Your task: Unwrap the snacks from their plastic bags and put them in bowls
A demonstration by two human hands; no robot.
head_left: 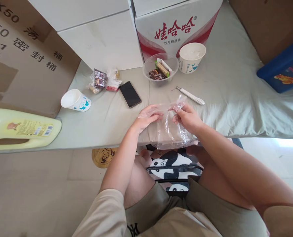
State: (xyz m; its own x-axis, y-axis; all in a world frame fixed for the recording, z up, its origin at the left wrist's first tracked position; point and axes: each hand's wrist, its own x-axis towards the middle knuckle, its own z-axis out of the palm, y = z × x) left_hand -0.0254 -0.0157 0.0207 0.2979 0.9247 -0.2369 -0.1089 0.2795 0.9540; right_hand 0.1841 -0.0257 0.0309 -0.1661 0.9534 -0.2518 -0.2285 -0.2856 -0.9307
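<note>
Pinching one clear bag [170,129] with right fingers [182,113], left fingers [154,117] in unclear grip, two cups [191,63], one phone [130,94]

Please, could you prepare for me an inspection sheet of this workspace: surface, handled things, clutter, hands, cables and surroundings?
Surface: pale green, cloth-covered bench, wrinkled toward the right.
Handled things: clear, crinkled plastic bag at the bench's front edge.
Clutter: flat black phone; slim silver-white tool; round clear plastic bowl holding wrapped snacks; white paper cup with blue leaf prints at left; similar white paper cup beside the bowl; heap of small glossy packets near the phone.
Left hand: at the bag's top; grip unclear.
Right hand: pinches the bag's top.
Cables: nothing seen.
Surroundings: brown cardboard box and pale yellow plastic jug at left; white-and-red cardboard box behind; blue plastic container at right.
</note>
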